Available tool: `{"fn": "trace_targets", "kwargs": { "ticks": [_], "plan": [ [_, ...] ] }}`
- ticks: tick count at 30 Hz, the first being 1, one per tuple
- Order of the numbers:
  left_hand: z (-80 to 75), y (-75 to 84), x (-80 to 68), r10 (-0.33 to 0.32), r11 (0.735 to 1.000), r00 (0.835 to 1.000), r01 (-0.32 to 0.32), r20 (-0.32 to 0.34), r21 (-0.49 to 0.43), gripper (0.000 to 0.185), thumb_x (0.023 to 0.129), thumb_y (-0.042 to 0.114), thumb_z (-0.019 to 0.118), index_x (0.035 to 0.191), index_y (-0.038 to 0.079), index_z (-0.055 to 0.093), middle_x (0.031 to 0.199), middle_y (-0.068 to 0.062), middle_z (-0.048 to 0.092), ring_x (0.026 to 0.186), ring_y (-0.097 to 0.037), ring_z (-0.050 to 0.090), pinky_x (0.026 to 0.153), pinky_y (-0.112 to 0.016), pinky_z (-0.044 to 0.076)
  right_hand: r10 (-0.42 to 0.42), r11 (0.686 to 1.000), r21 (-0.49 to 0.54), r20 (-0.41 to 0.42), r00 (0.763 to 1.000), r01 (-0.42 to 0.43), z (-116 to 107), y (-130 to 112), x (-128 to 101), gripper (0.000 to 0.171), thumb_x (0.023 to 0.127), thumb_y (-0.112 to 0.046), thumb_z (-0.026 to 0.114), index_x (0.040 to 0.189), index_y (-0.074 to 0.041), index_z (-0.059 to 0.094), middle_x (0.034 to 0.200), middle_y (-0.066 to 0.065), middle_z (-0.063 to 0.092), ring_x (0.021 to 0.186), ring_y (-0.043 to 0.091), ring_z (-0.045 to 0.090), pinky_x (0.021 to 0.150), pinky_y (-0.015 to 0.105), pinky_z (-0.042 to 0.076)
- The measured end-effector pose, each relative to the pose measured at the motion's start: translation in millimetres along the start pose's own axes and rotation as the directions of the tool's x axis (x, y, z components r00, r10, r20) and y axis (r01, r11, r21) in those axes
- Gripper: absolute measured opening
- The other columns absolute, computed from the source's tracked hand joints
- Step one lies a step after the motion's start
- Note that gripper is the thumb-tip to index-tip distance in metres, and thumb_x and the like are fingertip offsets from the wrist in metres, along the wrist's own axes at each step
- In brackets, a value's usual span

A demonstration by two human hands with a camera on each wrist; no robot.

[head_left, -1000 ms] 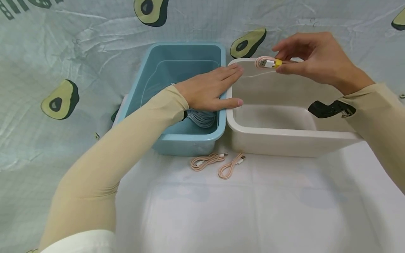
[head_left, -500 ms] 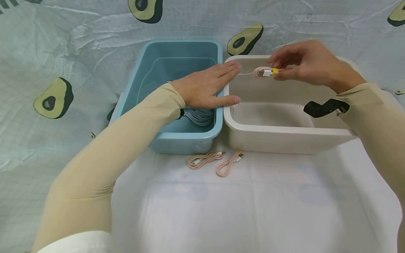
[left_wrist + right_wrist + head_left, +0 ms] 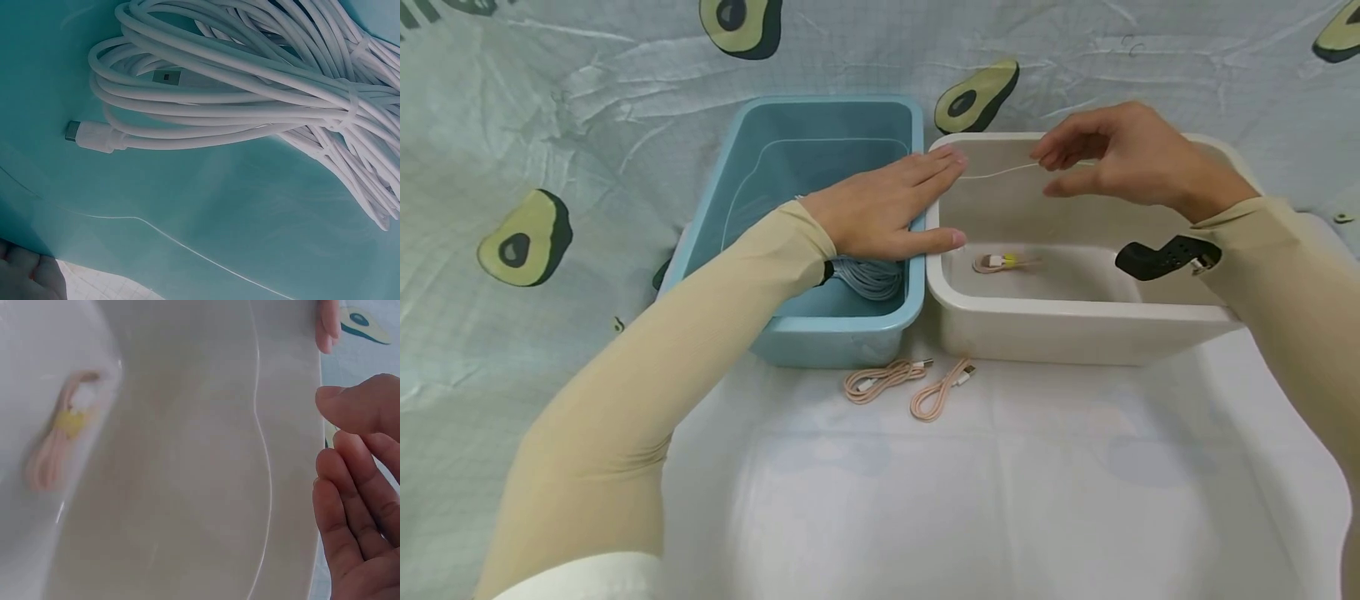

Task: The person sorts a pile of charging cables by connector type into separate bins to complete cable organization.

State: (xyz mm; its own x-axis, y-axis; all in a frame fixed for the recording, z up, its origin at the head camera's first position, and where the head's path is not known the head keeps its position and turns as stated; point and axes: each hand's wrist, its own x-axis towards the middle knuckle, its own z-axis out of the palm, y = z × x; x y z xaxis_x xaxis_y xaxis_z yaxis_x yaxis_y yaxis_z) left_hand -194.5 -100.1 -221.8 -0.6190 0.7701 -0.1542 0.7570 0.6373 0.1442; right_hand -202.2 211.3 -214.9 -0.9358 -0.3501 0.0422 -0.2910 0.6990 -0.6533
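My left hand (image 3: pixel 895 208) lies with straight fingers across the touching rims of a blue bin (image 3: pixel 801 333) and a white bin (image 3: pixel 1075 333). Over the back of the white bin, my right hand (image 3: pixel 1120 162) hovers with thumb and fingers parted, holding nothing. Below it, a pink USB cable (image 3: pixel 988 265) with a yellow tie is at the white bin's floor; it looks blurred in the right wrist view. Coiled white cables (image 3: pixel 250 94) lie in the blue bin, partly hidden by my left wrist in the head view.
Two more coiled pink cables, one on the left (image 3: pixel 880 382) and one on the right (image 3: pixel 936 396), lie on the white tablecloth (image 3: pixel 880 500) just in front of the bins. An avocado-print sheet (image 3: pixel 625 83) hangs behind.
My right hand moved slightly down and let go of the pink cable, which dropped from its fingertips into the white bin. The left hand stays on the rims.
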Motion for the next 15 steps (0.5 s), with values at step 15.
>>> {"fn": "trace_targets", "kwargs": {
  "ticks": [15],
  "plan": [
    [0.8,0.0,-0.8,0.008,1.0,1.0,-0.008,-0.014,-0.004,0.092,0.102,0.069,0.037,0.168,0.015,0.002,0.177,0.002,-0.002,0.166,-0.017,-0.002,0.138,-0.039,0.008,0.002,1.0,-0.004,-0.021,1.0,-0.002,0.1,-5.0,-3.8,0.033,0.086,-0.02,0.086,0.117,-0.011,0.076,0.093,-0.019,0.073,0.086,-0.005,0.068,0.073,0.005,0.051]
  ]
}}
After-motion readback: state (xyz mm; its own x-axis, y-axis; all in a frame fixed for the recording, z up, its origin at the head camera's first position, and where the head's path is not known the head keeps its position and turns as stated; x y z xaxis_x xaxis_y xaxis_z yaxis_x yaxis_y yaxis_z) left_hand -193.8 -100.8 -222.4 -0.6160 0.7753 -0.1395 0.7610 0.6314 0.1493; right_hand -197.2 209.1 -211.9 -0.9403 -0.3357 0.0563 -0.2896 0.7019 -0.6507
